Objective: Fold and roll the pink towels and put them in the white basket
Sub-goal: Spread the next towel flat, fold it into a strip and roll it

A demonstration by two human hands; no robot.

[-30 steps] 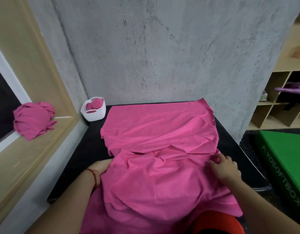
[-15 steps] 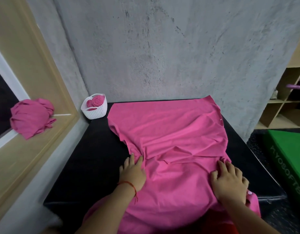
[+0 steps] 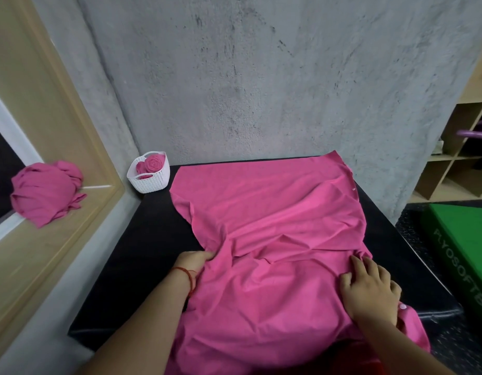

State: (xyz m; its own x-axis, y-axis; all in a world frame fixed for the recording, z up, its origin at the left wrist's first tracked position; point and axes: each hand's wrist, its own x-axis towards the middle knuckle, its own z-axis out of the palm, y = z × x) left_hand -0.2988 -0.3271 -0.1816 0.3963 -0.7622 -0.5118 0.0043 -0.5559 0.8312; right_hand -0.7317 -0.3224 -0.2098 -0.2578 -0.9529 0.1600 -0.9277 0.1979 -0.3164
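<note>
We find the black table [image 3: 142, 253] bare along its 9 o'clock side, an open lane from the near edge to the white basket [image 3: 150, 182] in the 11 o'clock corner. The rumpled pink towel [image 3: 275, 226] covers the centre and overhangs at 6 o'clock. Only a narrow bare strip shows at 3 o'clock. The concrete wall [image 3: 261, 90] closes 12 o'clock. The window frame [image 3: 58, 131] bounds 9 o'clock, and the green box [image 3: 472, 239] stands off the table at 3 o'clock.

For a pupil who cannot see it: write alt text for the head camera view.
A left hand grips the edge of a pink towel spread on a black table; the right hand rests on it. A white basket holds rolled towels.
</note>
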